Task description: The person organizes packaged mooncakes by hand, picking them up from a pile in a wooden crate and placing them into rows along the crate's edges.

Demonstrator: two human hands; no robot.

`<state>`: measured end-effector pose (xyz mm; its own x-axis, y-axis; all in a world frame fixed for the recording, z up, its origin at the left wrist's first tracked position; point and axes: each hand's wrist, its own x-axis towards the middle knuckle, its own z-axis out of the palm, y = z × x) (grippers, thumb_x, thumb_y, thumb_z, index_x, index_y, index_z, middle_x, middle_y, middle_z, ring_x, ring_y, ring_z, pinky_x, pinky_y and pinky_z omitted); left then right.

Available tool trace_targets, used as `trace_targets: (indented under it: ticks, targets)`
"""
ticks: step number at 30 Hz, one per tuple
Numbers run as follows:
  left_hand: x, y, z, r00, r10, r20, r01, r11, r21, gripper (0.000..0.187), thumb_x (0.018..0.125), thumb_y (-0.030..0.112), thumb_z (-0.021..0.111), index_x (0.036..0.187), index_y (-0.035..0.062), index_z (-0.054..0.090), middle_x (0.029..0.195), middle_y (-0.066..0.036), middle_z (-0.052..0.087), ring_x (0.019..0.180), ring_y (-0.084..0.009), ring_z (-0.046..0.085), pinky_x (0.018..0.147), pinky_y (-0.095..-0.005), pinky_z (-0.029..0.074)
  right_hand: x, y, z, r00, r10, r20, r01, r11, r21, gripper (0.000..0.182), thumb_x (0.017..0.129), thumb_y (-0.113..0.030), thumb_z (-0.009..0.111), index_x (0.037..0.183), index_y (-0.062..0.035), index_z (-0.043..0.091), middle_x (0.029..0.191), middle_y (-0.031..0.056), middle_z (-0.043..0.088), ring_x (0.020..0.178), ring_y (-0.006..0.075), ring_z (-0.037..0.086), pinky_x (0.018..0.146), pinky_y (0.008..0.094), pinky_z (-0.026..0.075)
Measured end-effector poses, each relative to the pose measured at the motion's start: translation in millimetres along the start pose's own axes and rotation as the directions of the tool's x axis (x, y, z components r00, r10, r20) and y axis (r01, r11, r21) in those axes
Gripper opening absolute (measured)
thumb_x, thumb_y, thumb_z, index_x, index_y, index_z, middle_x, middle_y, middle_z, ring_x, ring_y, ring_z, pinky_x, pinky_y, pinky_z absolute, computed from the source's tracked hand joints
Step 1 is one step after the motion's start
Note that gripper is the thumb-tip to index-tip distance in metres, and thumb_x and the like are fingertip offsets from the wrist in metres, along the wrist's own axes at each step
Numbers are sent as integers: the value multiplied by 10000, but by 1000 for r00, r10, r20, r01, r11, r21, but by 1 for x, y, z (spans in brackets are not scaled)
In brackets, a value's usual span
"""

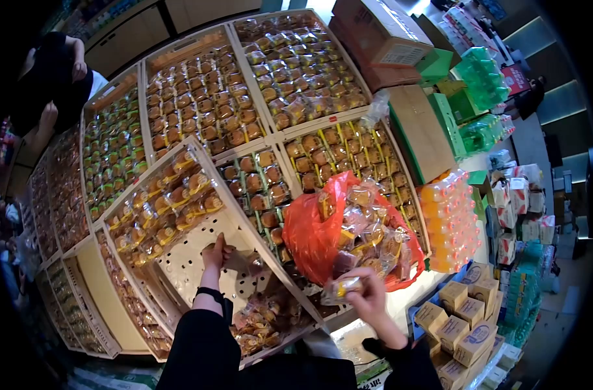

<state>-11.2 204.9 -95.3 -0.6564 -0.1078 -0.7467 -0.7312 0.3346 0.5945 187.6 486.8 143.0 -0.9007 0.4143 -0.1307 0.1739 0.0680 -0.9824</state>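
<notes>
Far off at the top left you can see light brown cupboards (128, 42) with a dark gap (166, 18) between them, and on your right, beyond green bottles (481, 78), pale blue bands (563, 101) shine between dark panels (550, 64).

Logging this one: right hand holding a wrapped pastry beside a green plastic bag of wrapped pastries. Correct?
The colour is wrong: the head view shows a red plastic bag of wrapped pastries, with the right hand holding a wrapped pastry beside it.
</notes>
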Motion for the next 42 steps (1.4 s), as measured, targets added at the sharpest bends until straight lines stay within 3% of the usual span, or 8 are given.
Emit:
trace_targets:
  ticks: [3,5,7,14,20,30,37,42]
  targets:
    - [-3,2,0,1000,19,16,-18,999,-27,547,823,535,635,551,63,585,488,-29,546,383,-114,468,381,-254,363,63,-44,-43,980,-195,-28,185,961,-206,305,757,-62,685,1030,-24,555,896,26,606,740,110,593,680,240,473]
    - [0,-3,1,999,26,24,-25,999,-41,545,825,530,635,550,63,581,488,-32,547,379,-115,466,380,-255,369,106,-72,-56,989,30,-147,-45,994,-99,254,780,-70,675,999,-25,553,841,12,594,659,66,557,568,201,439]
    - [3,-5,2,999,35,21,-34,998,-56,544,828,525,635,549,62,577,489,-36,548,375,-115,465,378,-255,375,155,-77,-68,982,15,-186,-31,996,-85,207,825,-116,654,987,-32,557,793,11,588,606,39,527,488,183,393]
    - [1,-7,2,1000,17,14,-16,997,-72,539,833,500,644,526,67,548,464,-33,524,340,-112,441,339,-254,349,306,-34,-91,970,118,-213,-82,982,173,210,871,-187,641,1006,-35,590,819,2,617,666,60,574,595,186,468]
    - [-8,3,0,1000,-21,9,22,999,-45,545,833,501,642,526,58,562,448,-35,509,331,-115,431,335,-258,344,392,20,-91,940,156,-303,-132,986,98,287,827,-176,696,1029,-24,560,852,30,631,703,99,619,624,224,520]
    - [-14,11,2,997,-76,31,78,992,-95,521,876,417,621,507,58,540,511,-76,598,331,-112,458,308,-248,315,467,140,-161,801,67,-595,-75,997,12,468,745,-122,763,1110,29,512,808,82,638,636,124,611,547,237,493]
    - [-15,13,0,994,-101,36,103,992,-70,517,872,435,619,536,47,564,498,-78,582,314,-130,473,273,-246,319,503,194,-195,790,-95,-606,50,995,-91,414,775,-124,732,1095,46,532,721,73,627,591,108,580,486,249,440]
    - [-15,14,0,991,-129,27,130,990,-50,510,860,455,628,555,53,556,487,-69,559,333,-146,507,273,-253,326,498,200,-182,810,-3,-587,-47,996,-71,379,787,-104,718,1109,42,581,781,65,634,601,108,579,487,246,443]
